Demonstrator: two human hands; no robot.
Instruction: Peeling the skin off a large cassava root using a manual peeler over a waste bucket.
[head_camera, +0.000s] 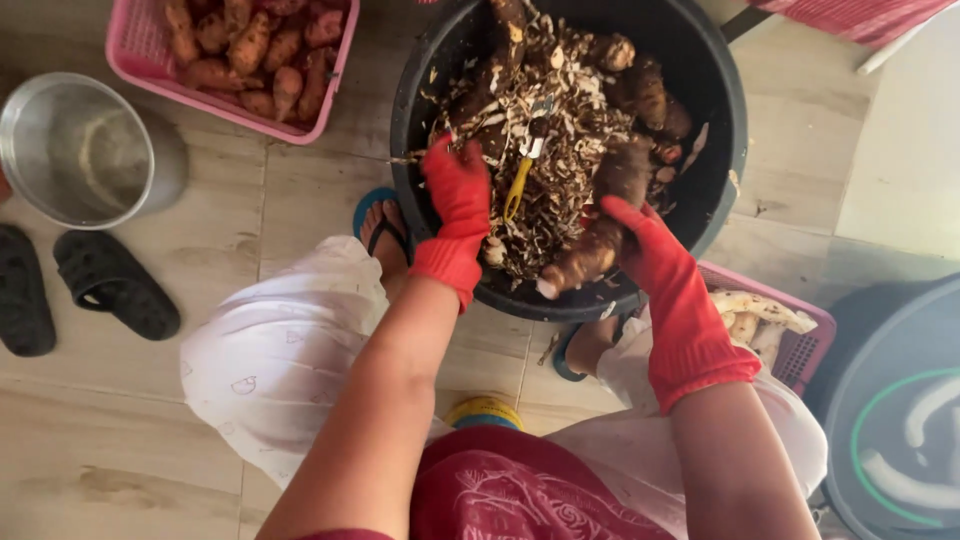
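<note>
The right hand (640, 245), in a red rubber glove, is closed around a long brown root (600, 225), lifting it at the near right side of the black tub (720, 150), its pale cut end pointing toward the near rim. The left hand (458, 190), also gloved in red, rests palm-down with loosely curled fingers on the heap of peelings (560, 110) at the tub's near left side; it seems to grip nothing firmly. A yellow-handled peeler (522, 175) lies on the peelings just beside that hand.

To do this well, the root wants a firm hold low on its thick end, kept over the tub so loose skin falls inside, and the peeler should be picked up by its handle, clear of the blade.

The black tub holds peelings and several unpeeled dark roots (650, 95) along its far right side. The pink basket (135, 55) at the far left holds reddish sweet potatoes (250, 50). A second pink basket (805, 345) by the right knee holds pale peeled pieces (755, 315). The metal pot (75, 150) on the floor at left looks empty.
</note>
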